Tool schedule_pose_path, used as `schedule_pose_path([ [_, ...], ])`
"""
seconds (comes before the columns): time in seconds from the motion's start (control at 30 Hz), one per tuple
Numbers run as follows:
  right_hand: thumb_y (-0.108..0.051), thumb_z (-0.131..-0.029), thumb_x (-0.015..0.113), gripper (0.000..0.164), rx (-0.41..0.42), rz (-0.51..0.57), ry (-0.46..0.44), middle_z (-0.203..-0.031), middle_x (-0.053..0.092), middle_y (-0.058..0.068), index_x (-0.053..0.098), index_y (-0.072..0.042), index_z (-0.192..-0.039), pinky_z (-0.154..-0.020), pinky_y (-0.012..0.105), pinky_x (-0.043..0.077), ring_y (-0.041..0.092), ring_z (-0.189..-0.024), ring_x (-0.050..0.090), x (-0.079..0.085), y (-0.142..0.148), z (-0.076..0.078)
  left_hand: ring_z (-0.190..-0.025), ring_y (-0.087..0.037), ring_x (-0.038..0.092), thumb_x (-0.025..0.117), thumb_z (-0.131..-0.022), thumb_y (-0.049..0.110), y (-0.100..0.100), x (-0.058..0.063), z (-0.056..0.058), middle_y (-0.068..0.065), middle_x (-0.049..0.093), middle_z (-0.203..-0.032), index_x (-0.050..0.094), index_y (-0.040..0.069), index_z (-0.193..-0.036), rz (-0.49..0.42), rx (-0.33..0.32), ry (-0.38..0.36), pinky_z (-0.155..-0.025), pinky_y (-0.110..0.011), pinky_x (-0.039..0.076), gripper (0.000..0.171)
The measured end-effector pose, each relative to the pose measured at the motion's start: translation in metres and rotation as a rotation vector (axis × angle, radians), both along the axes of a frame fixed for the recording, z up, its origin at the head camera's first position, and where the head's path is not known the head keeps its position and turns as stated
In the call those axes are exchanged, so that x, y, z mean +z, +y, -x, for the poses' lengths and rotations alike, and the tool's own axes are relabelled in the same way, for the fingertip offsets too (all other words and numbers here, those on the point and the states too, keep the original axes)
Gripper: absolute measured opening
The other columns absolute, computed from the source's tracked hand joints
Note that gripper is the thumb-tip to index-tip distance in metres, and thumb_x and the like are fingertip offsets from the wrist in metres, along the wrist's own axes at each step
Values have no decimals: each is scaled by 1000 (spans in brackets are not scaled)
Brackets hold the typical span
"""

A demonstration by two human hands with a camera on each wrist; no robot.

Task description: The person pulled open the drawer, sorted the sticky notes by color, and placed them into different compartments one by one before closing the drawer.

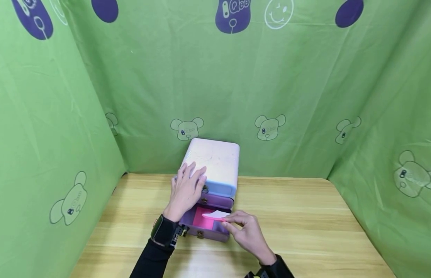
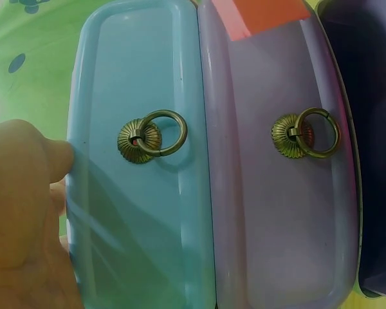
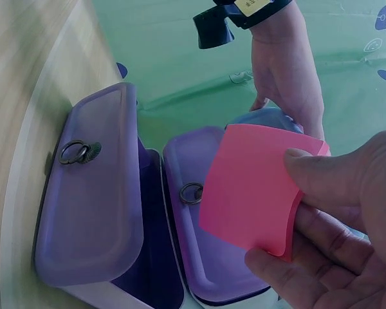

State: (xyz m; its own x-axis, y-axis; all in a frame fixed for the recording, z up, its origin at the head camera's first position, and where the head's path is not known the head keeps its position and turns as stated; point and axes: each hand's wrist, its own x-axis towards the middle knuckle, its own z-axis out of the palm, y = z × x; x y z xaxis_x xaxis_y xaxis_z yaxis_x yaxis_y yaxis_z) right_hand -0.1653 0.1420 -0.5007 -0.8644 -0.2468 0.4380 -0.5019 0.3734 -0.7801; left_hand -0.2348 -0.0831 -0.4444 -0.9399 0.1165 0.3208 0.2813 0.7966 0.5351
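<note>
A small drawer cabinet (image 1: 215,154) with a pale top stands on the table. Its blue top drawer (image 2: 135,225) and purple middle drawer (image 2: 283,225) are closed, while the purple bottom drawer (image 3: 93,212) is pulled out. Spread fingers of my left hand (image 1: 185,193) rest on the cabinet's top near its front left edge. My right hand (image 1: 248,233) pinches a pink sticky note pad (image 3: 257,187) by one edge, above the open drawer. Inside that drawer lies another flat pink piece (image 1: 202,218), partly hidden behind the held pad.
Brass ring pulls (image 2: 164,133) stick out from the drawer fronts. The wooden table (image 1: 299,224) extends to both sides of the cabinet. A green printed cloth (image 1: 215,85) hangs behind it and along both sides.
</note>
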Motion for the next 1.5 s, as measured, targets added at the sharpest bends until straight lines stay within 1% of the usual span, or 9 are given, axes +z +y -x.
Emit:
schedule_pose_path([
  [0.2, -2, -80, 82, 12, -11, -6, 12, -87, 77, -2, 82, -9, -89, -87, 26, 62, 13, -84, 73, -1, -2, 2, -157, -37, 17, 35, -109, 47, 1, 3, 0, -11, 34, -166, 52, 29, -149, -6, -4, 7, -118, -71, 22, 46],
  [0.43, 4, -75, 83, 17, -24, -35, 81, -85, 77, -2, 82, -8, -87, -81, 26, 62, 5, -81, 70, 0, -5, 4, -156, -36, 21, 33, -109, 48, 1, 0, 2, -10, 37, -165, 52, 31, -148, 26, 9, 31, -115, -68, 28, 47],
  [0.63, 1, -75, 85, 15, -17, -41, 119, -84, 78, -1, 82, -8, -86, -77, 24, 61, 6, -81, 70, 0, -9, 5, -156, -36, 22, 34, -109, 48, 0, -1, 2, -10, 37, -165, 52, 31, -148, 23, 11, 30, -115, -69, 29, 47],
  [0.77, 1, -75, 85, 14, -10, -45, 150, -83, 77, 0, 81, -7, -85, -73, 24, 59, 6, -79, 70, -1, -12, 7, -156, -37, 22, 36, -108, 47, 0, -1, 2, -10, 37, -165, 53, 30, -148, 16, 10, 26, -115, -70, 28, 46],
  [0.97, 0, -76, 85, 12, -21, -49, 129, -82, 77, -1, 81, -7, -85, -67, 26, 56, 6, -77, 68, -3, -14, 9, -156, -37, 22, 37, -108, 47, 0, 0, 2, -10, 38, -164, 54, 30, -147, 7, 3, 28, -115, -70, 28, 45],
  [1.1, -2, -76, 85, 11, -26, -55, 128, -82, 77, 0, 81, -7, -85, -67, 31, 58, 9, -77, 69, -5, -16, 10, -155, -37, 23, 38, -108, 47, 0, 1, 1, -10, 38, -164, 55, 30, -146, 4, 2, 34, -114, -70, 28, 45],
  [1.27, -2, -75, 86, 12, -31, -62, 122, -81, 77, -1, 81, -8, -84, -70, 32, 59, 10, -77, 69, -7, -18, 12, -155, -37, 23, 37, -108, 47, 0, 1, 1, -10, 39, -164, 55, 30, -146, 4, 2, 38, -114, -70, 28, 45],
  [1.5, -3, -76, 85, 10, -37, -80, 125, -80, 76, -3, 81, -8, -84, -70, 22, 56, 8, -76, 69, -10, -21, 13, -155, -38, 22, 37, -108, 47, 0, 1, 1, -11, 38, -164, 54, 30, -147, 8, 4, 33, -115, -72, 28, 46],
])
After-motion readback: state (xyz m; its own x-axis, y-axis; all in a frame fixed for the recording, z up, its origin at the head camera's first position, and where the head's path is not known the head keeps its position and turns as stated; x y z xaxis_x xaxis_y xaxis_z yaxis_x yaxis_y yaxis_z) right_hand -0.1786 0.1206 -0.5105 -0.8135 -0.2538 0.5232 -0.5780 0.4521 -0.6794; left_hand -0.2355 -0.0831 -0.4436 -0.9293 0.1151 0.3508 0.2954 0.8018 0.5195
